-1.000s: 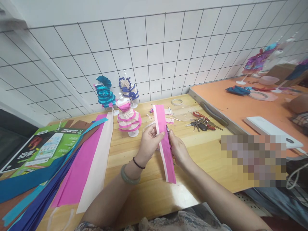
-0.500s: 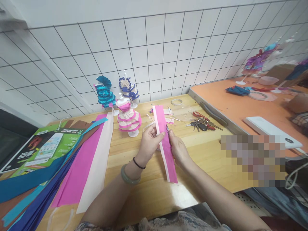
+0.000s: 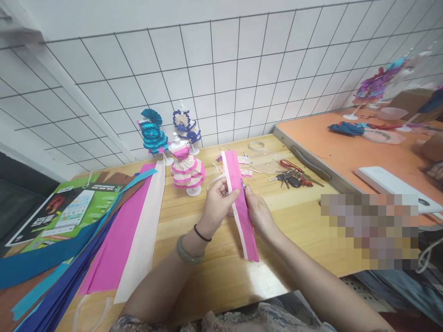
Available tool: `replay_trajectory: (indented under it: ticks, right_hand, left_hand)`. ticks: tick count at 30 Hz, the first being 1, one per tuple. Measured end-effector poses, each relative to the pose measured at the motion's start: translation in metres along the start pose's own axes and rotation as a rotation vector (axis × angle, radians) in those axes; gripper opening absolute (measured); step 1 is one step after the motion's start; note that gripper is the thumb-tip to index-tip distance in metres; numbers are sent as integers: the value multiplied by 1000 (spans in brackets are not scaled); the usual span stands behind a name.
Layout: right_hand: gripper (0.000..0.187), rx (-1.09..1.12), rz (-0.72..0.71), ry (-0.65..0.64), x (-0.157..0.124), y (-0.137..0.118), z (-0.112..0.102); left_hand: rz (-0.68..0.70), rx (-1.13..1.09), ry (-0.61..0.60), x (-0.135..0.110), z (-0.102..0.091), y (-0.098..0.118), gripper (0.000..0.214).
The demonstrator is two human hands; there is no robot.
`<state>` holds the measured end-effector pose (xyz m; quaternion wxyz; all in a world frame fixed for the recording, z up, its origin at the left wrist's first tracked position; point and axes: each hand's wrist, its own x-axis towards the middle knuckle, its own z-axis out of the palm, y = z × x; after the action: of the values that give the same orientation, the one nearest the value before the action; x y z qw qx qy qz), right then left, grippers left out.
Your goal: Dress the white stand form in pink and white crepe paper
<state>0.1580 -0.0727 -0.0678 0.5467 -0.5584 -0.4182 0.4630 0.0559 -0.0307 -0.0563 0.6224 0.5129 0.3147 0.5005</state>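
A long pink crepe-paper strip with a white edge (image 3: 234,168) is held up over the wooden table, its lower end hanging toward me. My left hand (image 3: 221,200) pinches the strip's left side at mid-length, with the thumb lying across the front. At the right edge, my right hand (image 3: 258,207) is closed round a small dark tool (image 3: 243,182). Most of that tool is hidden by the hand and the strip, so its kind is unclear. A pink-and-white paper dress on a small stand (image 3: 188,173) stands left of my hands.
Wide pink (image 3: 116,240) and white paper strips lie left, beside blue and brown ones. Behind stand a teal paper dress (image 3: 152,133) and a blue-and-cream one (image 3: 185,124). Keys (image 3: 293,179) and a tape roll (image 3: 256,145) lie beyond my hands. An orange table (image 3: 332,157) adjoins right.
The whole view has shifted slightly. Both hands keep nearly the same grip on the strip, and the dark tool shows a little less beside its right edge.
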Motion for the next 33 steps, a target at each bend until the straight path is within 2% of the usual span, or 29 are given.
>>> replay_trajectory:
  ticks: [6,10,12,16,21,26,30,33]
  right_hand:
    - [53,73,77,-20,0,8,-1]
    - [57,145,109,-96,0,14,-2]
    - [56,108,76,-134,-2,12,-4]
    - [42,-60,-20,-165,-5,3,-9]
    - [35,-123,14,-264,-11,-7,-20]
    - [33,-154,78,-386,-18,-4,-30]
    - [38,-195,67,-440,-17,5,-48]
    - [49,-320,135,-434,-11,14,-74]
  left_hand:
    - [-1,-5,6,1,-3,3,30]
    - [-19,-37,9,4,-6,6,33]
    - [-31,-61,-12,5,-7,7,33]
    - [-95,-110,-85,5,-10,8,30]
    - [-146,-215,-129,5,-13,11,20]
    - [-142,-208,-75,7,-18,14,17]
    - [-122,-200,-21,11,-25,20,19]
    - [-111,-173,37,14,-31,29,19]
